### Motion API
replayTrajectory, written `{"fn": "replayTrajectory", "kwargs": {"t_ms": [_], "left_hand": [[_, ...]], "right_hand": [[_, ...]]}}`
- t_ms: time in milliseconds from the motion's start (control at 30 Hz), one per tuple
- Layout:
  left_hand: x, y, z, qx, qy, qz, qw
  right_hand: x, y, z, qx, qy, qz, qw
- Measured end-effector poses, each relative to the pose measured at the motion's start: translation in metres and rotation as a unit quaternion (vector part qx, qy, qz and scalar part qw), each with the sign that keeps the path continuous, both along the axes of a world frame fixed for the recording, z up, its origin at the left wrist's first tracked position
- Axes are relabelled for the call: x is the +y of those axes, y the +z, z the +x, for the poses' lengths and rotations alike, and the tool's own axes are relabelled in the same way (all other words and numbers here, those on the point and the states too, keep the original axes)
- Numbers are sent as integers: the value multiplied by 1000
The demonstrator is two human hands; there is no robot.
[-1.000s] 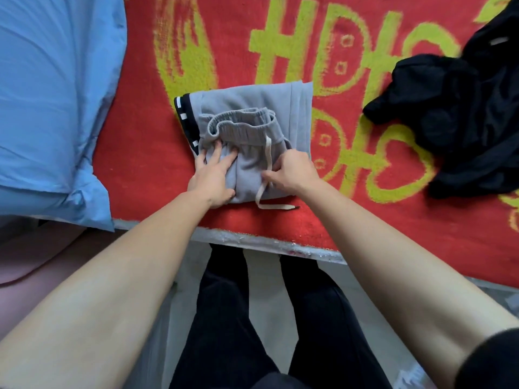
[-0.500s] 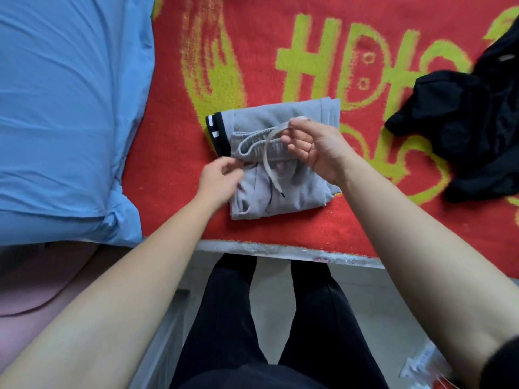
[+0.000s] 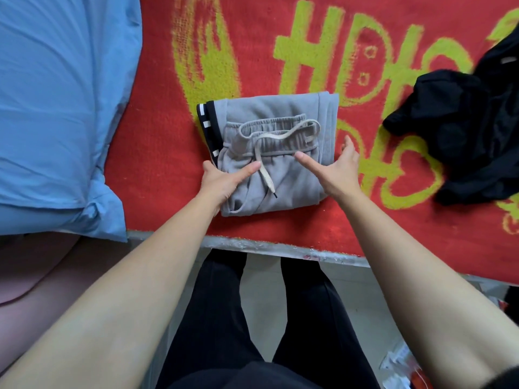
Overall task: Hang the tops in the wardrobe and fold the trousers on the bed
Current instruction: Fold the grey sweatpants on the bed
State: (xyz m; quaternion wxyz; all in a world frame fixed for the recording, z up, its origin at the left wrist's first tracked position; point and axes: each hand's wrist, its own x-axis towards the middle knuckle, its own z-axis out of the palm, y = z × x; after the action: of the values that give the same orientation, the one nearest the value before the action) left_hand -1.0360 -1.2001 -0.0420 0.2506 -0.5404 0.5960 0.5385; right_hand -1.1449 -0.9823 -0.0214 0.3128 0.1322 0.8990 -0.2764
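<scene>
Grey trousers lie folded in a compact bundle at the near edge of the bed, this pair seemingly all but done. A black garment lies unsorted, well apart to the right. Both thumbs rest flat on the cloth. The right hand has a wide grip, fingers straight along the bundle's right side. Whether the left hand has hold of the fabric with its hidden fingers cannot be told.

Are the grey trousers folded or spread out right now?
Folded: the grey trousers lie as a compact stacked rectangle, waistband on top.
</scene>
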Motion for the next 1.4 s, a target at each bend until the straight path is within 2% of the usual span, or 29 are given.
{"fn": "replayTrajectory", "kwargs": {"t_ms": [67, 167, 233, 300, 367, 467, 633, 800, 1033, 1233, 1400], "left_hand": [[4, -5, -4, 25, 31, -34, 999], [13, -11, -15, 66, 41, -78, 994], [16, -13, -20, 85, 37, -102, 990], [18, -12, -22, 99, 11, -119, 988], [20, -10, -23, 108, -46, -155, 981], [30, 0, -26, 139, -121, -236, 954], [42, 27, -22, 150, -211, -316, 913], [45, 74, -20, 169, -269, -363, 876], [68, 184, -6, 175, -214, -429, 860], [107, 282, 45, 187, -79, -512, 835], [115, 346, 109, 178, 16, -559, 810]], "right_hand": [[1, -15, 2, -49, -5, -3, 999], [-7, -28, 4, -17, 14, 0, 1000], [-10, -30, 1, -11, -11, -44, 999], [-9, -31, -4, -14, -15, -61, 998], [-9, -30, -8, -11, 25, -38, 999], [-10, -30, -2, 50, 87, -19, 995], [-9, -14, 18, 147, 141, -31, 979], [2, 37, 27, 226, 178, -91, 953], [28, 147, 9, 295, 318, -127, 892], [35, 240, 14, 328, 411, -158, 836], [17, 306, 45, 360, 490, -194, 769]]}}
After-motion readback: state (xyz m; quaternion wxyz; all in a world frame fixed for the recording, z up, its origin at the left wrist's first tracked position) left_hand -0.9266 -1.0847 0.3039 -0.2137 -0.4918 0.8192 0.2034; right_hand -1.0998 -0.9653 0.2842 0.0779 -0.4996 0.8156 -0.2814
